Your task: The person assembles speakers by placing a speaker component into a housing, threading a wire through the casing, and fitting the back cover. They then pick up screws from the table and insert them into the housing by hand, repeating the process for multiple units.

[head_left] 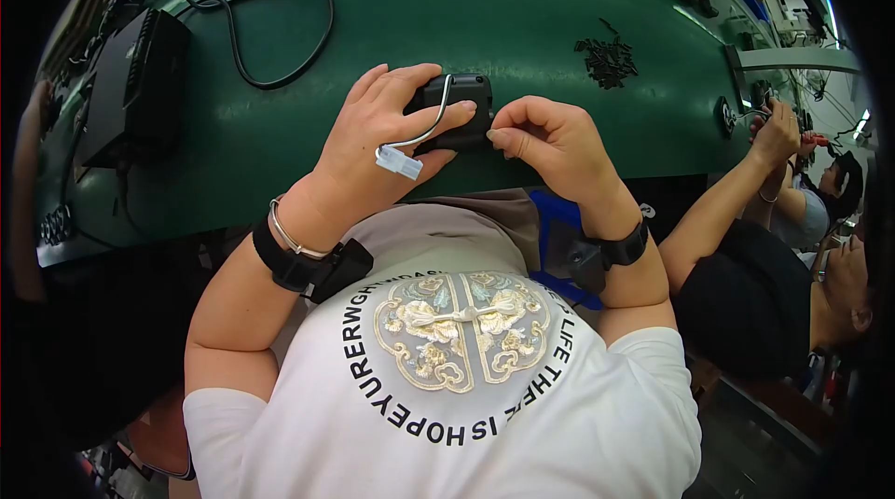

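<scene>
My left hand (pixel 368 126) is wrapped round a small black plastic housing (pixel 474 89) with rounded corners, held above the green table's near edge. A two-wire lead, one wire pale and one dark (pixel 438 118), runs over the top of the housing, past my left fingers. It ends in a white plug connector (pixel 399 162) that hangs by my left thumb. At the housing's right side my right hand (pixel 557 143) has thumb and forefinger pinched together. Whatever sits between those fingertips is too small to make out.
A heap of small black pieces (pixel 608 61) lies on the green table (pixel 419 14) at the far right. A black box (pixel 140 93) and a looped black cable (pixel 328 19) are on the left. Another person's forearm (pixel 716 208) works at the right.
</scene>
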`<state>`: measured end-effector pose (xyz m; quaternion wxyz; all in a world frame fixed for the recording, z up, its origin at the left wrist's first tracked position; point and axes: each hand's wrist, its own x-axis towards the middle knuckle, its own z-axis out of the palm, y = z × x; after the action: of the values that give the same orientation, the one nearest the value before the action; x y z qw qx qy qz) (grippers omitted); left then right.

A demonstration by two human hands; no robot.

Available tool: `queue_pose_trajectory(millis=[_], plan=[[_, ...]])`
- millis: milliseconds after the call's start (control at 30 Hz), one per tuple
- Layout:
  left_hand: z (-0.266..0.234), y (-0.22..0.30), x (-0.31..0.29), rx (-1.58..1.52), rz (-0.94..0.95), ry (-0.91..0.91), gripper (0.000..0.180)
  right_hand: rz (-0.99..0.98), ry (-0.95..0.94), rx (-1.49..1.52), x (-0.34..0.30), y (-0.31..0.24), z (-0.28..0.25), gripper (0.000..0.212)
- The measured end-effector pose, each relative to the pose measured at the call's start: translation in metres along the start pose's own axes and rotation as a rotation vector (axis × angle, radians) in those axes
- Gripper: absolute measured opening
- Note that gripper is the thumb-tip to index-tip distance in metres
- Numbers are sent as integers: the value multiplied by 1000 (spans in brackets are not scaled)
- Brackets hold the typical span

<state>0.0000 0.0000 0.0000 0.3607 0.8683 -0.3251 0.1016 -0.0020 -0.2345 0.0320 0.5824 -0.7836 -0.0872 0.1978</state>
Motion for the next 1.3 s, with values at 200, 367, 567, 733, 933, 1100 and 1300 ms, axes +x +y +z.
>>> queue_pose_trajectory(millis=[200, 367, 567, 733, 933, 1100, 1300], plan=[[-3, 1, -1, 2, -7, -4, 55, -33, 11, -196, 2, -5, 6, 10], [-4, 2, -2, 28, -13, -17, 57, -117, 35, -319, 3, -9, 11, 12], [-5, 4, -2, 18, -12, -33, 58, -183, 35, -396, 4, -6, 8, 16], [-5, 3, -1, 25, -8, -28, 59, -289, 60, -561, 5, -3, 6, 16], [-6, 5, -2, 24, -18, -45, 60, -295, 529, -450, 21, 10, -70, 20], [-6, 6, 0, 48, -13, -41, 60, -251, 537, -812, 43, 31, -108, 20], [-7, 7, 0, 50, -31, -55, 60, -357, 534, -981, 48, 40, -101, 15]])
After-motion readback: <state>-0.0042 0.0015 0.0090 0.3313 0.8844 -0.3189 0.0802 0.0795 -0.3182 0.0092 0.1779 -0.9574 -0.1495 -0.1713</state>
